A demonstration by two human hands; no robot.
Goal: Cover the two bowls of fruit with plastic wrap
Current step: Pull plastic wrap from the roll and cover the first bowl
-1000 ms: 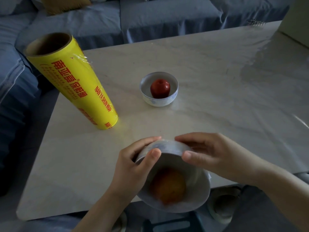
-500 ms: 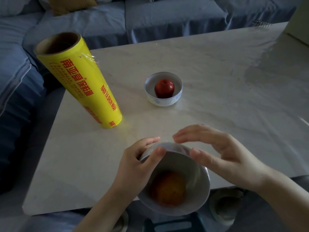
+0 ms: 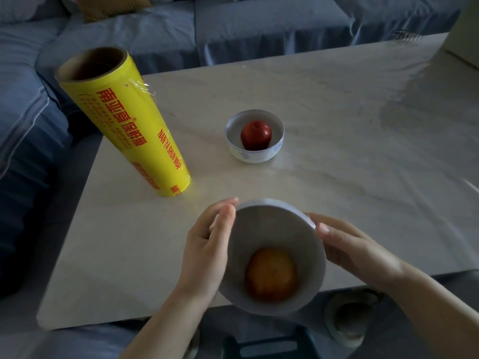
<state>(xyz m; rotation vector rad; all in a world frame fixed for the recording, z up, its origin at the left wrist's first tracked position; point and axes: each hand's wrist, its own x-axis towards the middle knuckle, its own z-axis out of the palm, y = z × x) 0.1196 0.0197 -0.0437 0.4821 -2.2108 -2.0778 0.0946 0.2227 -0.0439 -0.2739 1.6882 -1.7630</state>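
Two bowls in shot, and the landmark is the yellow wrap roll [image 3: 124, 120]. It stands on end on the counter [image 3: 337, 112], leaning away from the camera, cardboard core open at the top, red lettering down the side. A film flap [image 3: 142, 86] sticks out loose near its top edge.

Right of the roll, approx level w/ its lower half, sits the far bowl [image 3: 255, 155]. It's small, pale w/ blue pattern, upright on the counter. One red fruit [image 3: 256, 135] is inside, stem dimple up. Bowl is apart from the roll, no contact.

Now the action: nearer the camera than the roll's base and off to its right is the near bowl [image 3: 272, 229]. It's tipped toward the camera, so the inside shows, and it overhangs the counter's front edge. An orange fruit [image 3: 270, 274] lies low inside it.

Both hands are on it. The left hand [image 3: 207, 252] wraps the rim side facing the roll, fingers curled behind, thumb up by the rim. The right hand [image 3: 355, 252] cups the opposite side, thumb against the rim, fingers going round the back. So each hand grips the near bowl.

Can't tell if film lies over the bowl's mouth, too dim. Can't tell if its base touches the counter either.

Behind the roll is a blue sofa [image 3: 259, 27], w/ a mustard cushion [image 3: 111, 6] at the top of frame.
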